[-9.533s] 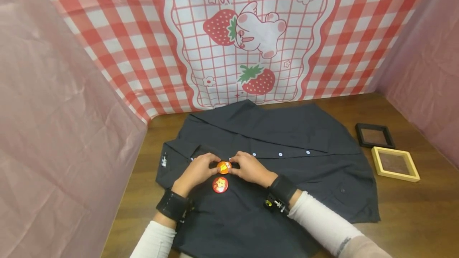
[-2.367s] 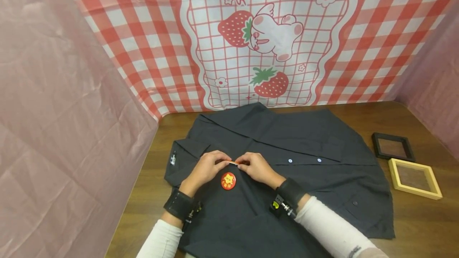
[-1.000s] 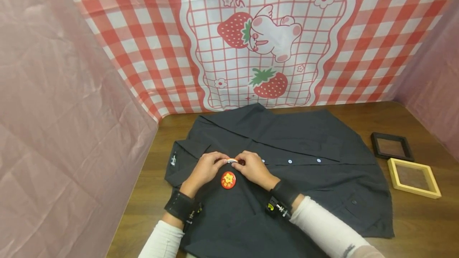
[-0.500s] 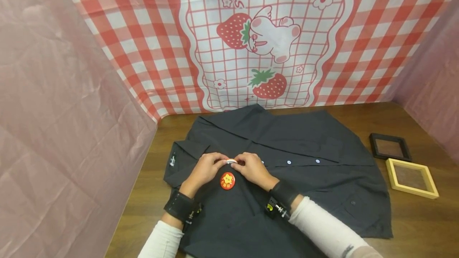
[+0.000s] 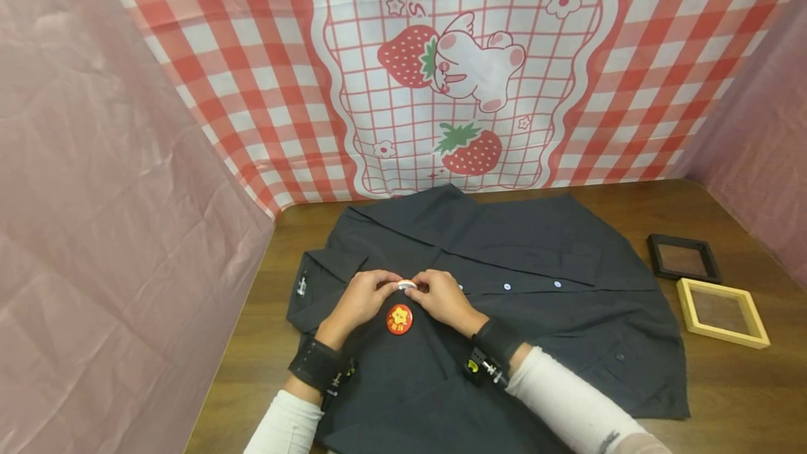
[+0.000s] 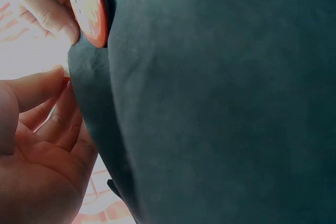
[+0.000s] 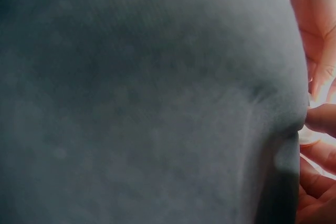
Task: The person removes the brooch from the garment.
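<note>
A dark grey button-up shirt (image 5: 492,342) lies spread on the table. Over its front, my left hand (image 5: 364,294) and right hand (image 5: 444,298) pinch a round pin badge (image 5: 406,285) between thumbs and fingers, one at each side. The badge is tilted so its pale back and rim show in the head view; its orange face is turned away. Just below it, a red pin badge (image 5: 399,319) with a yellow star sits on the shirt. In the left wrist view, raised cloth stands beside my fingers and the red badge (image 6: 89,6). Cloth fills most of the right wrist view.
To the right of the shirt, a black frame (image 5: 684,258) and a pale yellow frame (image 5: 723,312) lie on the wooden table (image 5: 744,384). A red checked strawberry cloth (image 5: 469,83) hangs behind, and pink cloth (image 5: 126,230) walls the sides.
Since the earliest frame, the orange badge has turned from face up to tilted with its back showing, and the shirt front has been pulled into folds. Over the last second both hands stay almost still.
</note>
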`<state>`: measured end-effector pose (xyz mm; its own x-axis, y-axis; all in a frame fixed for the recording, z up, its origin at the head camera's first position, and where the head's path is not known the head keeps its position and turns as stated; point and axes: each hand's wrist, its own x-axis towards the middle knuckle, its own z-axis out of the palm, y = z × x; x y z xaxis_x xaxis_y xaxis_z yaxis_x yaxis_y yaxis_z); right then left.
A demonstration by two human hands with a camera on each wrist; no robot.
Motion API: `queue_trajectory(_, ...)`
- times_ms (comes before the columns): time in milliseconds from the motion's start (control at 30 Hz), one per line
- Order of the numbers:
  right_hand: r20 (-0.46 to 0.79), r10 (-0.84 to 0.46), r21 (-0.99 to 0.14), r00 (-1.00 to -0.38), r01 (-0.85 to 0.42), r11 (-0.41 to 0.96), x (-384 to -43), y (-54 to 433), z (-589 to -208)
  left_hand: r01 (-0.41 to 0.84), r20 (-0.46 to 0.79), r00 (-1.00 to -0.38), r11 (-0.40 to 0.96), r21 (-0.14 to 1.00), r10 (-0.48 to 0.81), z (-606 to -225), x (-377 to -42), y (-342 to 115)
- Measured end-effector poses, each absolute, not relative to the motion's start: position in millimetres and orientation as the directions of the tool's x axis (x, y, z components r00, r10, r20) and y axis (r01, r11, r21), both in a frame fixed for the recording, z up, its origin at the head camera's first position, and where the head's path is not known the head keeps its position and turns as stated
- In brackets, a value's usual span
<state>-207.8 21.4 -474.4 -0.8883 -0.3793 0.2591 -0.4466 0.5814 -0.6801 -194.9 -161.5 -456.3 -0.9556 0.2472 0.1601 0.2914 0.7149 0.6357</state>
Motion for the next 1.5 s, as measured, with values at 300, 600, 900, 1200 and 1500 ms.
queue_trajectory(300, 0.247, -0.376, -0.689, -0.893, -0.435, 0.579, -207.9, 21.2, -474.6, 0.296, 0.173, -0.955, 0.723, 0.624, 0.242, -458.0, -195.3, -161.2)
queue_trajectory(600, 0.248, -0.367, -0.679, -0.897, -0.431, 0.594, -208.2, 19.1, -472.9, 0.315, 0.187, -0.949, 0.741, 0.593, 0.253, -456.9, -196.4, -158.7)
queue_trajectory(900, 0.233, -0.371, -0.671, -0.899, -0.424, 0.608, -206.9, 17.9, -474.8, 0.311, 0.164, -0.950, 0.754, 0.578, 0.266, -459.3, -197.3, -158.4)
queue_trajectory(1200, 0.207, -0.388, -0.694, -0.898, -0.415, 0.589, -208.1, 19.4, -477.5, 0.316, 0.153, -0.948, 0.757, 0.572, 0.279, -459.4, -198.4, -159.4)
queue_trajectory(1500, 0.185, -0.409, -0.711, -0.893, -0.409, 0.572, -213.9, 22.7, -477.1, 0.301, 0.139, -0.952, 0.767, 0.567, 0.272, -454.6, -202.4, -160.3)
